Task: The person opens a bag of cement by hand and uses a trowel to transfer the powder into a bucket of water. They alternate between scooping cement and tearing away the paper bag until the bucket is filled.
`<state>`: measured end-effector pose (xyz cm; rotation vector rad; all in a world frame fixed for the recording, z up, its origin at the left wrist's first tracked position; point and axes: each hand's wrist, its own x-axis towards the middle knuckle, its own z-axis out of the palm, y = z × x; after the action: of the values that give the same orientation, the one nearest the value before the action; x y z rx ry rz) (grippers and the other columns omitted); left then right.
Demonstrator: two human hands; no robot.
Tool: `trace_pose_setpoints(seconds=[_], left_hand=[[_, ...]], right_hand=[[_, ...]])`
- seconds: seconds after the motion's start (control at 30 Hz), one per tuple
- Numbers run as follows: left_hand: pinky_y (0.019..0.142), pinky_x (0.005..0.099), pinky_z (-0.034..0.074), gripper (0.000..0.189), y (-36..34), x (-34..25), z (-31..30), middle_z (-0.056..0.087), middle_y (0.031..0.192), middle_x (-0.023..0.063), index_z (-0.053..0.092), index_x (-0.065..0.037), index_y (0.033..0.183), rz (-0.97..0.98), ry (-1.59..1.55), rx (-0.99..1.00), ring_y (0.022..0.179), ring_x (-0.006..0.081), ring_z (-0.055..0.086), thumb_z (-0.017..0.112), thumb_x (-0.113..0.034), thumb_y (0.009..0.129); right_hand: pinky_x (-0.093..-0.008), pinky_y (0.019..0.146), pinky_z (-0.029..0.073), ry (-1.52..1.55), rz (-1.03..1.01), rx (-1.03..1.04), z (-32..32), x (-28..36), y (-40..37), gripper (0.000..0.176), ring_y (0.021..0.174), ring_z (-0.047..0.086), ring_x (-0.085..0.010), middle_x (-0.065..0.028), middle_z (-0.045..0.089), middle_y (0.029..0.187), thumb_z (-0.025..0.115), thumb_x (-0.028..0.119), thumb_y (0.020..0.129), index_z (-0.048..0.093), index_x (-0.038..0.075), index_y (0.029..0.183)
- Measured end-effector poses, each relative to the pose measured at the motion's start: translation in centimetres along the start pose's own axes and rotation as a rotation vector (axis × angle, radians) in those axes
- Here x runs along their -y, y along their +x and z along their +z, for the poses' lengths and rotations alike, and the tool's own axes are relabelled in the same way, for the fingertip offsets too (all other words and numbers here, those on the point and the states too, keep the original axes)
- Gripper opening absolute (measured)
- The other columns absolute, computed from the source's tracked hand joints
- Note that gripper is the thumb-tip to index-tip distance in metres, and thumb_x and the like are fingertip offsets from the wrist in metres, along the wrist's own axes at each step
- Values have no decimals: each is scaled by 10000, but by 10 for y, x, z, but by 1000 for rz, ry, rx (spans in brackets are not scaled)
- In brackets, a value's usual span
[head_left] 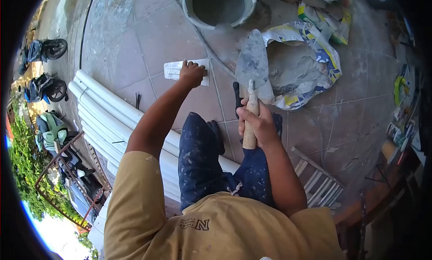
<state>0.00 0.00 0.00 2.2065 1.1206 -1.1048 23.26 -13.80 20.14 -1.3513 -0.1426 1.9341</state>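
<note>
My left hand (pixel 192 74) is closed on a rectangular plastering trowel (pixel 172 70), its pale, smeared plate flat over the floor tiles; the palm hides its handle. In my right hand (pixel 258 123) is a pointed masonry trowel (pixel 253 57), the fingers wrapped round its wooden handle. Its broad grey blade points away from me and overlaps the near edge of an open cement bag (pixel 332 64). Grey powder (pixel 294 69) fills the rolled-down bag. Beyond the blade stands a round tub (pixel 186 10) with a smooth grey mix inside.
Long white pipes (pixel 108 109) lie bundled to my left. Parked motorcycles (pixel 47 87) stand farther out beyond a rusty metal frame (pixel 58 156). A slatted rack (pixel 319 181) lies at my right, and more bags (pixel 326 24) sit at the far right. Tiles (pixel 157 30) cover the floor.
</note>
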Motion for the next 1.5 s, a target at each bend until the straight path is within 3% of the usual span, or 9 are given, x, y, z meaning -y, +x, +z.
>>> trace_pose_setpoints(seconds=[0.27, 0.5, 0.63, 0.73, 0.87, 0.97, 1.1, 1.33, 1.5], left_hand=[[1047, 510, 327, 521, 179, 19, 34, 572, 1314, 172, 551, -120, 1319, -89, -8, -87, 1283, 332, 478, 625, -401, 886], [949, 494, 447, 728, 194, -51, 54, 592, 1209, 265, 561, -23, 1292, -66, -649, -792, 1112, 432, 577, 651, -573, 825], [844, 400, 512, 707, 117, -147, 42, 638, 1097, 200, 573, 79, 1200, -50, -1658, -219, 1013, 297, 632, 660, -534, 859], [865, 393, 521, 682, 135, -187, 91, 632, 1139, 174, 508, 58, 1293, 177, -1698, -355, 1045, 300, 624, 735, -402, 843], [828, 410, 544, 724, 149, -190, 88, 584, 1196, 182, 436, 71, 1330, 28, -1824, -33, 1027, 316, 626, 759, -337, 827], [832, 426, 543, 700, 166, -186, 91, 568, 1217, 196, 480, 51, 1310, -128, -1733, -374, 1032, 322, 625, 761, -363, 821], [937, 459, 498, 796, 214, -174, 117, 551, 1286, 162, 486, -5, 1353, 106, -1981, -98, 1113, 309, 595, 769, -494, 791], [979, 439, 449, 961, 207, -191, 68, 514, 1308, 184, 375, -7, 1396, 0, -1840, -416, 1164, 291, 539, 829, -505, 711], [894, 360, 472, 691, 228, -188, 64, 624, 1140, 157, 507, 30, 1270, -52, -1723, -590, 1008, 249, 609, 795, -358, 776]], right_hand=[[-276, 480, 460, 165, -278, 86, -32, -13, 19, 478, 522, 560, -141, -58, 556, 712, 630, 142, 931, 382, -42, 1296], [-331, 479, 505, 441, -754, 247, -68, -47, -3, 552, 582, 588, -189, -127, 542, 883, 581, 142, 948, 302, -4, 1402], [-318, 486, 502, 518, -904, 221, -94, -57, -22, 369, 602, 514, -147, -87, 483, 875, 559, 170, 967, 391, 30, 1265], [-304, 487, 493, 605, -941, 311, -112, -74, -45, 278, 612, 503, -137, -80, 469, 863, 545, 161, 975, 418, 51, 1195], [-274, 467, 470, 390, -1086, 35, -138, -82, -83, 305, 594, 492, -134, -79, 447, 867, 549, 137, 971, 378, 34, 1201], [-279, 477, 477, 171, -1061, -271, -193, -60, -112, 239, 594, 531, -133, -41, 502, 825, 657, 171, 921, 505, 82, 1082], [-291, 518, 507, 75, -773, -805, -298, -60, -58, 339, 636, 581, -148, -48, 573, 838, 795, 117, 796, 519, 112, 993], [-372, 738, 541, 263, -498, -989, -450, -162, 138, 483, 866, 641, -227, -98, 633, 992, 862, 84, 704, 567, 6, 1079], [-378, 771, 543, 386, -464, -1055, -454, -186, 169, 453, 883, 654, -251, -142, 641, 1048, 813, 3, 715, 587, -47, 1105]])
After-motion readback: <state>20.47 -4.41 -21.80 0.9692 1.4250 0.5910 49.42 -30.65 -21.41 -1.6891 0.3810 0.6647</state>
